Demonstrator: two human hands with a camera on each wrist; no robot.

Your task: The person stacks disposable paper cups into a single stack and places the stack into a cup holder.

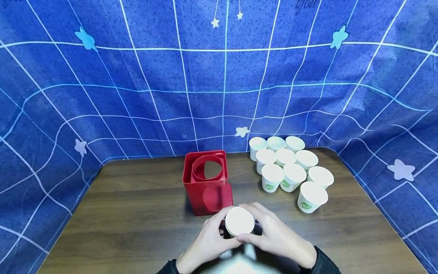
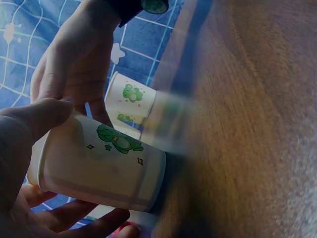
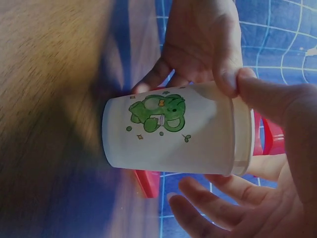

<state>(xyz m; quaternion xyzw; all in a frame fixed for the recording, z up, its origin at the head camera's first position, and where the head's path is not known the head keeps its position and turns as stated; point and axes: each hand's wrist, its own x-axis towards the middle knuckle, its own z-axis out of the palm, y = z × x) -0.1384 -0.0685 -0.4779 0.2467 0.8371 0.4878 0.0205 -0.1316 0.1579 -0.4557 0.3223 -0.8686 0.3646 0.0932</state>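
Observation:
Both hands hold a white paper cup [image 1: 239, 220] with a green cartoon animal on its side, close in front of me. The left hand [image 1: 212, 238] grips it from the left, thumb near the rim and fingers round the far side. From the right, the right hand [image 1: 277, 234] grips it with its thumb at the rim, the two thumbs nearly meeting. In the right wrist view a second rim [image 3: 241, 131] stands just past the cup's own, like a cup nested inside. Just beyond the hands stands a red plastic holder [image 1: 205, 186] with a round ring at its top.
Several more white paper cups [image 1: 273, 173] stand upright in a loose group at the back right of the wooden table [image 1: 137, 205]. The nearest one [image 1: 312, 196] is a little right of the right hand. Blue cloth [image 1: 205, 102] with a white grid hangs behind the table.

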